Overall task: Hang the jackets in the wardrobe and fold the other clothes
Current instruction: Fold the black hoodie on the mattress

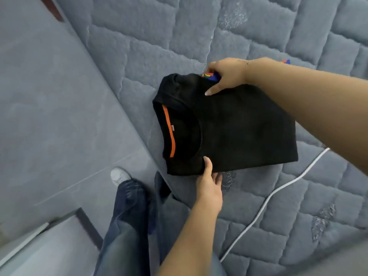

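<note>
Folding step, not hanging: a black T-shirt (235, 126) with an orange strip inside the collar lies folded into a compact rectangle on the grey quilted mattress (258, 26), near the mattress edge closest to the person. Left hand (209, 186) grips the near edge of the fold, thumb on top by the collar, fingers tucked under the cloth. Right hand (225, 76) grips the far edge, thumb pressed on the black fabric, fingers curled around a bit of multicoloured fabric (213, 75) poking out there; can't tell if that's a print on the shirt or a separate garment beneath. My read: the fold is basically done and both hands are set to lift or shift the bundle. Next move needs an even lift from both sides so the layers don't slide apart, then a flat spot for it. White cable (278, 188) runs across the mattress just beside the shirt's right corner; worth clearing. No jackets or wardrobe in view.
</note>
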A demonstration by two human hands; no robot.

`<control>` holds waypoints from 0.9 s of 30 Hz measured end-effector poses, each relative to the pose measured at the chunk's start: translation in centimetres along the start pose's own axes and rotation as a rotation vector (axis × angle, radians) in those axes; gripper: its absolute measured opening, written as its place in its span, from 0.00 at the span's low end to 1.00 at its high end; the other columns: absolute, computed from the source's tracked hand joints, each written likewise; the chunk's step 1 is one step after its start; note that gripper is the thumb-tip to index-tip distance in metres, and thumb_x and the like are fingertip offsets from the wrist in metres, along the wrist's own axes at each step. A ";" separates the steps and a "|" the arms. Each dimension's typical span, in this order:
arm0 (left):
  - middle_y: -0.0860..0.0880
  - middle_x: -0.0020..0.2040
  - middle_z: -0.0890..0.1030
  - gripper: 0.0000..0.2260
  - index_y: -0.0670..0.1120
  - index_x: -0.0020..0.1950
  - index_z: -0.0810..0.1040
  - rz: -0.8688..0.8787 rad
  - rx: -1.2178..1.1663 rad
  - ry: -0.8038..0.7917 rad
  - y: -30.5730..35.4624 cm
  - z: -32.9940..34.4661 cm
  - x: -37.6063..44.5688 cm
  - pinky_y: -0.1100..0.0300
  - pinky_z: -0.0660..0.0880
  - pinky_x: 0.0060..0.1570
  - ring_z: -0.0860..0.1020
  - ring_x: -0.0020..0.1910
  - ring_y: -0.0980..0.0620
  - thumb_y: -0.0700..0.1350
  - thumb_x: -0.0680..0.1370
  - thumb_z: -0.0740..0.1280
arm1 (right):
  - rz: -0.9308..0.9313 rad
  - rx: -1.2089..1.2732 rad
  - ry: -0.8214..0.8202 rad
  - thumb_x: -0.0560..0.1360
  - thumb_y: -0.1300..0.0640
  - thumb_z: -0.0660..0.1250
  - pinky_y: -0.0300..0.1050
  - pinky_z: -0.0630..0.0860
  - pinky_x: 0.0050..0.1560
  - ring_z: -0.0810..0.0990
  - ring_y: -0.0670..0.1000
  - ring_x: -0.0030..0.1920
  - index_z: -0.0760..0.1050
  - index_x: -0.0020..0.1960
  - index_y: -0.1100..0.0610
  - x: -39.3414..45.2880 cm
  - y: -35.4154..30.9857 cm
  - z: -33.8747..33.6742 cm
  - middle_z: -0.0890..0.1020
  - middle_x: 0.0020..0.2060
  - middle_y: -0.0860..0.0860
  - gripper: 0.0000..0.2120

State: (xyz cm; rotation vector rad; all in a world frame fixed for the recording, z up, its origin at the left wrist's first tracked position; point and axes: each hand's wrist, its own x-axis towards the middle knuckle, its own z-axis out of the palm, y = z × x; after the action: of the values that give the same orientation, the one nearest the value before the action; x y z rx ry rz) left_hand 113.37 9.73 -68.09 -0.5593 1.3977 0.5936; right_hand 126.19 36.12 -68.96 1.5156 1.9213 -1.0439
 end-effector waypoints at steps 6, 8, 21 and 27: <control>0.56 0.61 0.80 0.19 0.57 0.61 0.76 0.588 0.155 0.103 9.8 -4.0 -1.1 0.54 0.76 0.61 0.79 0.59 0.54 0.65 0.75 0.65 | 0.163 0.563 -0.025 0.76 0.39 0.66 0.44 0.76 0.47 0.80 0.54 0.50 0.77 0.57 0.57 -1.9 0.0 2.4 0.82 0.51 0.53 0.22; 0.57 0.61 0.77 0.19 0.61 0.60 0.73 0.570 0.250 0.121 11.6 -5.8 -0.5 0.51 0.74 0.64 0.77 0.61 0.55 0.68 0.74 0.63 | 0.198 0.829 -0.050 0.76 0.40 0.66 0.36 0.78 0.44 0.84 0.48 0.48 0.78 0.57 0.52 -3.5 -0.4 4.4 0.84 0.52 0.51 0.18; 0.68 0.50 0.82 0.19 0.69 0.52 0.76 0.508 0.462 -0.090 18.0 -9.6 -3.3 0.66 0.78 0.45 0.80 0.49 0.65 0.69 0.64 0.74 | 0.161 1.455 -0.050 0.66 0.53 0.79 0.49 0.81 0.51 0.82 0.56 0.58 0.72 0.67 0.48 -9.9 -6.7 7.9 0.82 0.60 0.53 0.32; 0.60 0.59 0.82 0.25 0.61 0.64 0.75 0.770 0.428 -0.204 29.3 -14.2 -15.0 0.57 0.79 0.56 0.81 0.57 0.57 0.59 0.69 0.76 | -0.002 1.592 0.022 0.67 0.59 0.75 0.50 0.81 0.48 0.83 0.58 0.56 0.72 0.68 0.52 -11.0 -19.8 1.0 0.82 0.59 0.56 0.30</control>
State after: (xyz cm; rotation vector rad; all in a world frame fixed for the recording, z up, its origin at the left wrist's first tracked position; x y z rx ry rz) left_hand 81.95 20.79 -54.92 0.4035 1.4670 0.8932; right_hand 110.19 26.88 -55.93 2.0865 0.8238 -2.8391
